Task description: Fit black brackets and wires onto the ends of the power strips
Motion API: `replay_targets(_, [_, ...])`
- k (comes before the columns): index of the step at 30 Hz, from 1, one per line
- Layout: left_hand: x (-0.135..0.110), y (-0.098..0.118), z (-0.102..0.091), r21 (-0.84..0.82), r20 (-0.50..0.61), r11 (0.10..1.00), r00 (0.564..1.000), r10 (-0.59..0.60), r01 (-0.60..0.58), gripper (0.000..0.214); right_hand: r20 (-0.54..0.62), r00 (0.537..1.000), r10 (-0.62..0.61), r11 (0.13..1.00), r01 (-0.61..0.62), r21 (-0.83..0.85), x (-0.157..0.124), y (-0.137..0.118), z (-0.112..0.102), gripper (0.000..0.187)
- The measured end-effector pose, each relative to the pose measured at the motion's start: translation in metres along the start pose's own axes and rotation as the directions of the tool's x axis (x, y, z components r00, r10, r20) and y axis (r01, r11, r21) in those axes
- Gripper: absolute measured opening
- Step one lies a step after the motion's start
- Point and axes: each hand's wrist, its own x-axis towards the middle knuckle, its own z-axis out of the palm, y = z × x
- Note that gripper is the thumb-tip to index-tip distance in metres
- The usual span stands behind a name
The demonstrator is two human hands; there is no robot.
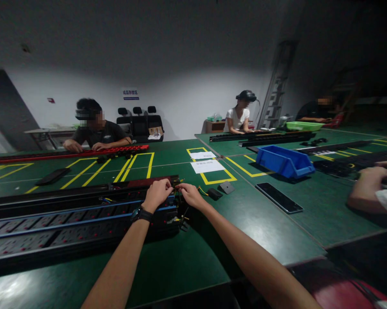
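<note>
Several long black power strips (68, 222) with rows of sockets, red dots and blue edging lie side by side before me. At their right end, my left hand (158, 194) is closed in a pinch, with a dark watch on its wrist. Facing it, my right hand (190, 196) also has its fingers pinched together, close to the left fingertips. What lies between the fingers is too small to make out. Loose wire ends (182, 220) stick out of the nearer strips just below the hands. A yellow wire (202, 190) shows right of my right hand.
Two small dark caps (226, 187) lie to the right, near a phone (279, 198) and a blue bin (284, 162). Paper sheets (207, 166) and yellow tape mark the green table (245, 227). Co-workers sit across; another person's arm (369, 186) reaches in at right.
</note>
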Motion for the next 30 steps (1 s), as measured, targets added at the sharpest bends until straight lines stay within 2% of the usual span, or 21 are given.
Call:
replay_targets(10, [0.001,-0.006,0.005,0.013,0.007,1.0,1.0,-0.003,0.003,0.027,0.018,1.0,0.019,1.0,-0.019,0.022,-0.003,-0.003,0.002,0.043])
replay_targets(15, [0.003,-0.006,0.009,0.071,0.014,0.995,0.997,0.07,-0.071,0.031,0.049,0.996,0.069,0.993,-0.074,0.097,-0.002,-0.002,-0.001,0.049])
replay_targets(19, [0.001,-0.004,0.011,0.087,0.029,0.987,0.991,0.133,-0.135,0.035,0.059,0.997,0.042,0.989,-0.05,0.137,0.003,0.003,-0.001,0.058])
replay_targets(25, [-0.001,0.001,0.011,0.132,-0.015,0.989,0.998,0.067,-0.065,0.029,0.06,0.998,-0.021,0.981,0.009,0.192,0.005,0.005,0.004,0.064])
replay_targets(30, [-0.002,0.005,0.007,0.122,0.014,0.993,1.0,-0.009,0.008,0.029,-0.009,0.997,0.073,0.98,-0.07,0.186,0.004,0.005,0.011,0.059])
